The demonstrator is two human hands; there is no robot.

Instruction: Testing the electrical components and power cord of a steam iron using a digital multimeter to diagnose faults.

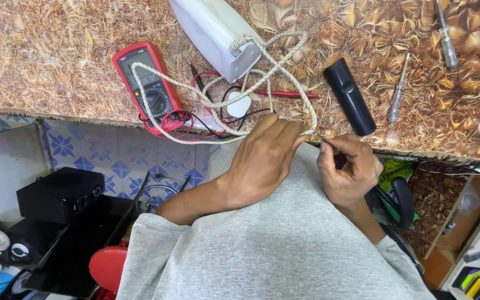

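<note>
My left hand (262, 158) grips the end of a white braided cord (284, 72) at the near edge of the brown patterned tabletop (45, 55). My right hand (348, 169) pinches the bare wire tips (320, 134) sticking out of that cord end, right beside the left fingers. The cord loops back across the table to a white electric iron (215, 30) lying at the top middle. A white plug (239, 105) rests among the loops.
A red multimeter (148, 86) with red and black leads lies left of the cord. A black cylindrical tool (350, 103) and two screwdrivers (398, 89) (445, 36) lie to the right. Below the table are a black speaker (59, 194) and a red stool (109, 266).
</note>
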